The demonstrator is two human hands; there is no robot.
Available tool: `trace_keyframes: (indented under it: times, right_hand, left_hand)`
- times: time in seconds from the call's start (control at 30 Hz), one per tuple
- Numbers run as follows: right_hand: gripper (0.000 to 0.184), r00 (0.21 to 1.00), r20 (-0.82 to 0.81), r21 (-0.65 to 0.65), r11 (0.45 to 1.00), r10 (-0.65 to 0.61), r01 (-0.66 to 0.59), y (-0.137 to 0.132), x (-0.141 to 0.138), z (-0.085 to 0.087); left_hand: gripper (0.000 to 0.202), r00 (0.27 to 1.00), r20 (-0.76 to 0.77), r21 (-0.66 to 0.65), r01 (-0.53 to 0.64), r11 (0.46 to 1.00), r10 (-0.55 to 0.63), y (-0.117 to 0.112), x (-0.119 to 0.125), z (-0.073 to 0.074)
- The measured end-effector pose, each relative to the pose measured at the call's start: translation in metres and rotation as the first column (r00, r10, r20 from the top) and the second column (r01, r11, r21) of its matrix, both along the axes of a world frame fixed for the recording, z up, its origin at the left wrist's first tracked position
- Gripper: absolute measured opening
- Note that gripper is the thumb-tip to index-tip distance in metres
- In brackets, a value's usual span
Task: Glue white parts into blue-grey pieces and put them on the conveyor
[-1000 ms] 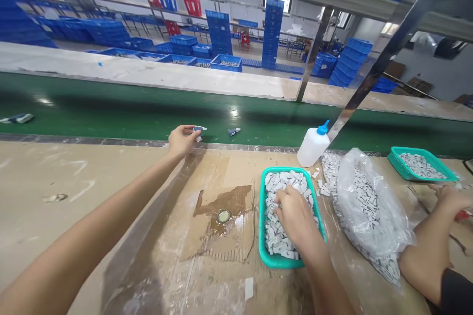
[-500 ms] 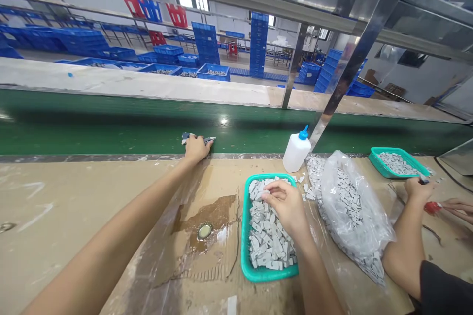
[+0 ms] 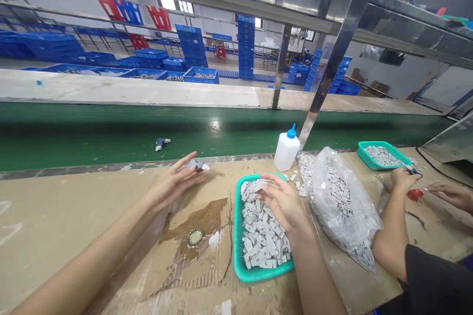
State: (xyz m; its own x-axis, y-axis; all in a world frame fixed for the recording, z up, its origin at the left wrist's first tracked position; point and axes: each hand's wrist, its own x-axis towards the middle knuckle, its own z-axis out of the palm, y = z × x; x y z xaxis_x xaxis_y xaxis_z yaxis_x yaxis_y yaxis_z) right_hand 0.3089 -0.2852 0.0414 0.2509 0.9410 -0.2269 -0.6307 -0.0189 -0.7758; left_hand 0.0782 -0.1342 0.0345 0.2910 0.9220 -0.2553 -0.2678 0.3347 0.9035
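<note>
My left hand [image 3: 172, 184] is over the table near the belt's front edge. Between its fingertips is a small blue-grey plastic part [image 3: 198, 164] with a pale end. Farther off, a similar dark and light part [image 3: 161, 143] lies on the green belt [image 3: 111, 138]. My right hand [image 3: 283, 202], closed in a pinch, grips a small light grey plastic piece [image 3: 259, 185] above a green basket [image 3: 238, 251] full of such pieces. Left of the basket, a round cap-like dish [image 3: 195, 237] sits on wet cardboard [image 3: 210, 211].
A white bottle with a blue nozzle [image 3: 287, 151] stands behind the basket. To the right lies a clear bag of grey pieces [image 3: 342, 202]. Another person's arm [image 3: 393, 226] works beside a second green basket [image 3: 382, 156]. A slanting metal post [image 3: 328, 78] rises beyond the bottle.
My left hand has drawn back from the belt towards me, with a part at its fingertips; another part stays on the belt. My right hand keeps its pinch over the basket. The view has shifted right.
</note>
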Motion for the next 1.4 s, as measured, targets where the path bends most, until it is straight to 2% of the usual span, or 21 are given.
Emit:
trace_keyframes:
  times: [0.1, 0.17, 0.23, 0.33, 0.43, 0.53, 0.63, 0.73, 0.8, 0.87, 1.03, 1.17, 1.4]
  right_hand:
    - [0.049, 1.000, -0.021, -0.036, 0.999, 0.008, -0.009, -0.001, -0.001, 0.000]
    - [0.053, 0.998, -0.038, -0.053, 0.997, 0.058, -0.060, -0.003, -0.004, 0.004]
    - [0.054, 0.990, -0.027, -0.040, 0.990, 0.137, -0.138, -0.006, -0.010, 0.009]
    - [0.053, 0.964, 0.069, -0.017, 0.966, 0.258, -0.258, -0.010, -0.025, 0.017]
    - [0.048, 0.903, 0.224, -0.061, 0.930, 0.366, -0.361, -0.010, -0.045, 0.017]
    - [0.045, 0.816, 0.426, -0.134, 0.919, 0.391, -0.370, -0.005, -0.064, 0.007]
    - [0.040, 0.686, 0.641, -0.143, 0.931, 0.345, -0.335, 0.002, -0.081, -0.009]
    - [0.033, 0.466, 0.846, -0.138, 0.950, 0.260, -0.279, 0.006, -0.092, -0.022]
    - [0.028, 0.316, 0.917, -0.158, 0.950, 0.242, -0.269, 0.006, -0.096, -0.027]
    - [0.025, 0.220, 0.943, -0.176, 0.936, 0.249, -0.305, 0.005, -0.098, -0.028]
    - [0.028, 0.081, 0.974, -0.160, 0.898, 0.211, -0.409, 0.001, -0.099, -0.030]
    - [0.035, -0.036, 0.980, -0.191, 0.879, 0.195, -0.437, -0.002, -0.100, -0.036]
    - [0.029, -0.073, 0.986, -0.165, 0.869, 0.148, -0.467, -0.005, -0.101, -0.042]
  left_hand:
    - [0.042, 0.998, 0.039, -0.121, -0.051, 0.991, 0.057, -0.039, -0.010, -0.006]
    - [0.032, 0.992, 0.033, -0.174, -0.116, 0.978, 0.124, -0.058, -0.014, -0.012]
    - [0.033, 0.987, 0.034, -0.206, -0.144, 0.968, 0.154, -0.071, -0.018, -0.019]
    - [0.051, 0.991, 0.009, -0.197, -0.128, 0.972, 0.133, -0.085, -0.028, -0.025]
    - [0.054, 0.992, -0.107, -0.106, -0.077, 0.991, 0.065, -0.094, -0.040, -0.022]
    - [0.047, 0.967, -0.251, 0.034, -0.028, 0.999, 0.036, -0.099, -0.052, -0.015]
    - [0.046, 0.952, -0.294, 0.114, -0.060, 0.992, 0.091, -0.103, -0.058, -0.011]
    - [0.052, 0.954, -0.271, 0.109, -0.104, 0.989, 0.130, -0.106, -0.061, -0.015]
    - [0.052, 0.966, -0.232, 0.111, -0.092, 0.990, 0.116, -0.108, -0.063, -0.020]
    - [0.046, 0.983, -0.160, 0.090, -0.078, 0.993, 0.092, -0.109, -0.065, -0.024]
    - [0.033, 0.987, 0.099, -0.010, -0.127, 0.992, 0.128, -0.112, -0.065, -0.029]
    - [0.033, 0.972, 0.175, -0.057, -0.151, 0.987, 0.159, -0.115, -0.064, -0.028]
    - [0.025, 0.953, 0.202, -0.108, -0.207, 0.972, 0.226, -0.111, -0.068, -0.028]
